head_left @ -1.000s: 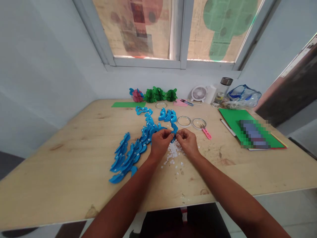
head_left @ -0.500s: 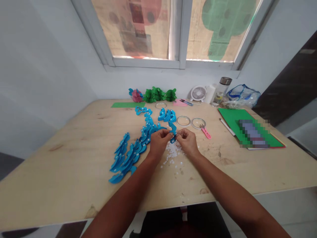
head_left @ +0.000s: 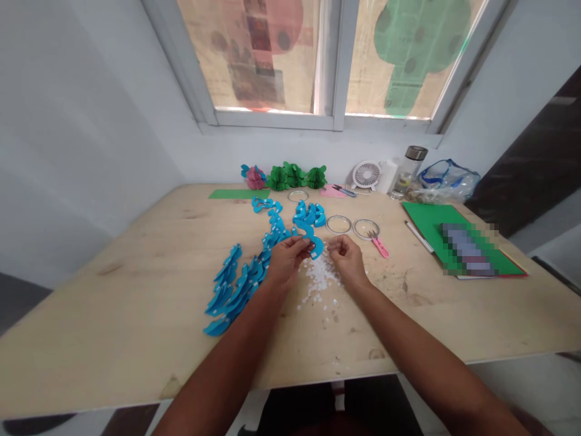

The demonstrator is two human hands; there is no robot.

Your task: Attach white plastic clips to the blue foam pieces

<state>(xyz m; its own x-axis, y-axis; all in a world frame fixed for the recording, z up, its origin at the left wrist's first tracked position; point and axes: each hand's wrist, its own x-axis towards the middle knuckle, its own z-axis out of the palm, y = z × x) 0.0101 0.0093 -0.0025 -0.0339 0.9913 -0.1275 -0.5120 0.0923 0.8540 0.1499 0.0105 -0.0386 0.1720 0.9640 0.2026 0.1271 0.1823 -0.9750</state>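
Note:
My left hand [head_left: 287, 254] pinches a curved blue paper cutout [head_left: 316, 247] with small white squares on it, holding it above the table. A short gap to the right, my right hand [head_left: 345, 257] has its thumb and fingers pressed together; whatever may be between them is too small to make out. Below and between the hands lies a scatter of small white paper bits [head_left: 320, 275]. Many more blue paper cutouts [head_left: 242, 284], dotted with white squares, spread in overlapping rows beside my left forearm. A smaller group of blue cutouts [head_left: 310, 214] lies just beyond my hands.
Tape rolls [head_left: 339, 224] and pink-handled snips [head_left: 380, 245] lie to the right. Green sheets [head_left: 422, 218] and a white pen [head_left: 418, 236] are farther right. Along the wall stand green paper figures [head_left: 293, 175], a small fan [head_left: 367, 175] and a glass bottle [head_left: 408, 172].
My hands have moved apart. The blue cutout, earlier between both hands, is now in the left hand only and turned to show its curved shape. The view has shifted slightly.

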